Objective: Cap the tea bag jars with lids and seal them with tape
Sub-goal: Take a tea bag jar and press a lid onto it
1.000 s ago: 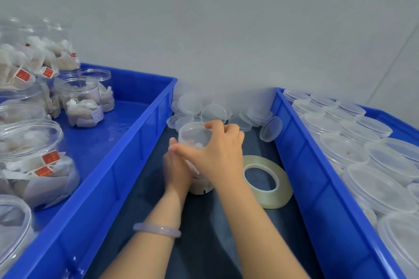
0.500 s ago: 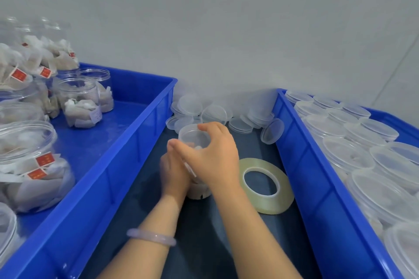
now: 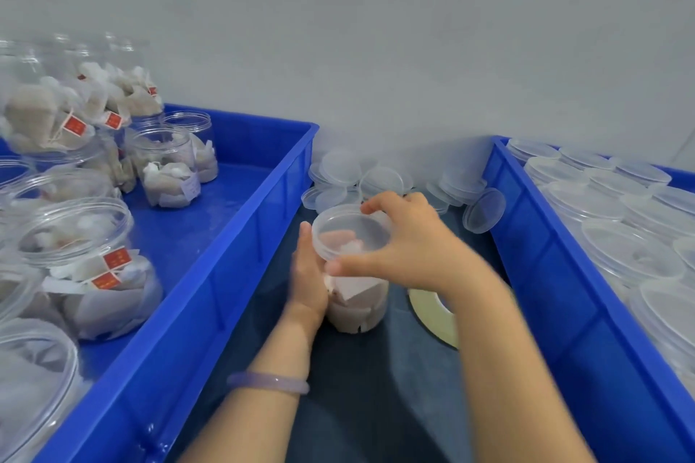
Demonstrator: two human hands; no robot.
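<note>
Centre of my view: a clear tea bag jar [image 3: 357,299], likely light and slick, stands on the dark mat [image 3: 357,406], left hand [image 3: 306,274] clasping its wall at nine o'clock, right hand [image 3: 410,248] pinching the rim of the thin lid [image 3: 351,231] on top, tape roll [image 3: 432,316] at three o'clock.

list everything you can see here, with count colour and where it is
jar: one, clear, tea bags inside, on the dark surface between the crates
lid: one, clear, on that jar
tape roll: one, yellowish, right of the jar, partly hidden
loose lids: a pile, clear, by the wall
left crate: one, blue, left side
open jars: several, clear, in left crate
right crate: one, blue, right side
capped jars: many, clear, in right crate
bracelet: one, pale purple, left wrist
left hand: holds the jar's side
right hand: grips the lid's rim
</note>
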